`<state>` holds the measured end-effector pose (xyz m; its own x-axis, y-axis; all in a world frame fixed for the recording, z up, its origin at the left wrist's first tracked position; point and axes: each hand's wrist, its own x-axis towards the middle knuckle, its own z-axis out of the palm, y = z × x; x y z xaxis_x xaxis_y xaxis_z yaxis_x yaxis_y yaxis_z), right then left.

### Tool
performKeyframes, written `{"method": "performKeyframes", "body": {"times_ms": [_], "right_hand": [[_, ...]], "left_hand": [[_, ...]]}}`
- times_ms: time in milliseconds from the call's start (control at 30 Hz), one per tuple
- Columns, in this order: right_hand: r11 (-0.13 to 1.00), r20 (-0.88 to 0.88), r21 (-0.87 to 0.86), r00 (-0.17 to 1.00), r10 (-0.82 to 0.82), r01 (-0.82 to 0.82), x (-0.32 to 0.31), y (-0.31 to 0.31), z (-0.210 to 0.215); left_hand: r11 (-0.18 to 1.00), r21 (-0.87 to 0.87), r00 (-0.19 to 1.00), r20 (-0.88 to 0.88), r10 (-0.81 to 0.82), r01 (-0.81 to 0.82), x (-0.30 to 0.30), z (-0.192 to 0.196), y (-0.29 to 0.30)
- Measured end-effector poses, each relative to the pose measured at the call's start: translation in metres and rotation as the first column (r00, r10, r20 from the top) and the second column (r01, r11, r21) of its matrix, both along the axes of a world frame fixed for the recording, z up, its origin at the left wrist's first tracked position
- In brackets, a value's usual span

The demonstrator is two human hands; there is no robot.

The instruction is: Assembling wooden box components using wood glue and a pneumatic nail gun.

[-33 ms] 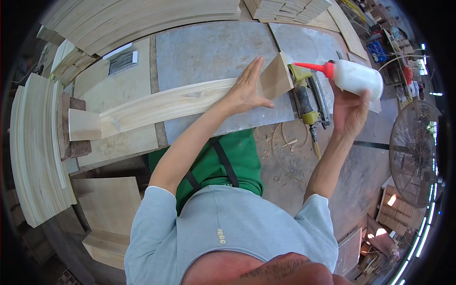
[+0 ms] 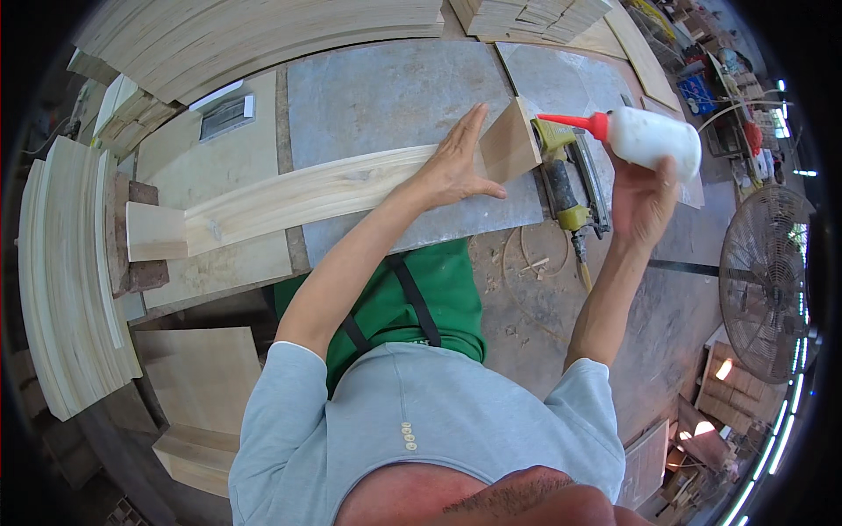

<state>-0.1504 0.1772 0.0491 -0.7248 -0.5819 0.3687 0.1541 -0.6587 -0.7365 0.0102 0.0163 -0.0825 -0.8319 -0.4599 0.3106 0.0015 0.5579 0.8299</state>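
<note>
A long pale wooden trough (image 2: pixel 298 195) lies across the bench in front of me. A short end board (image 2: pixel 156 233) stands at its left end, another end board (image 2: pixel 509 147) at its right. My left hand (image 2: pixel 449 168) rests on the trough near the right end board, fingers stretched out and thumb spread. My right hand (image 2: pixel 643 200) grips a white squeeze bottle (image 2: pixel 651 142) with a red tapered nozzle, tipped on its side. The nozzle tip points left, at the upper edge of the right end board; I cannot tell whether they touch.
A yellow-green and black air nailer (image 2: pixel 568 180) lies just right of the end board. Long planks (image 2: pixel 254 44) are stacked at the back, more boards (image 2: pixel 74 272) at the left. A brick-like block (image 2: pixel 145 276) sits by the left end board. A large fan (image 2: pixel 767 285) stands at the right.
My right hand has moved the bottle slightly left, bringing the nozzle closer to the right end board. My left hand stays in place.
</note>
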Motion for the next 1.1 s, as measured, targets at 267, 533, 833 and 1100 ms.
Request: {"method": "performKeyframes", "body": {"times_ms": [267,533,833,1100], "right_hand": [[0.97,-0.188,0.17,0.972,-0.141,0.173,-0.003,-0.024,0.001],[0.965,-0.221,0.198,0.967,-0.128,0.173,-0.008,-0.03,0.001],[0.972,-0.277,0.176,0.955,-0.103,0.156,-0.011,-0.039,-0.001],[0.977,-0.366,0.163,0.928,-0.072,0.14,-0.012,-0.036,-0.001]], "left_hand": [[0.994,-0.101,0.994,0.109,-0.021,0.032,-0.01,-0.021,0.002],[0.989,-0.149,0.998,0.054,0.026,-0.018,-0.014,-0.031,0.003],[0.986,-0.165,0.998,0.056,0.042,-0.032,-0.011,-0.03,0.004],[0.987,-0.156,0.998,0.044,0.038,-0.031,-0.012,-0.027,0.005]]}}
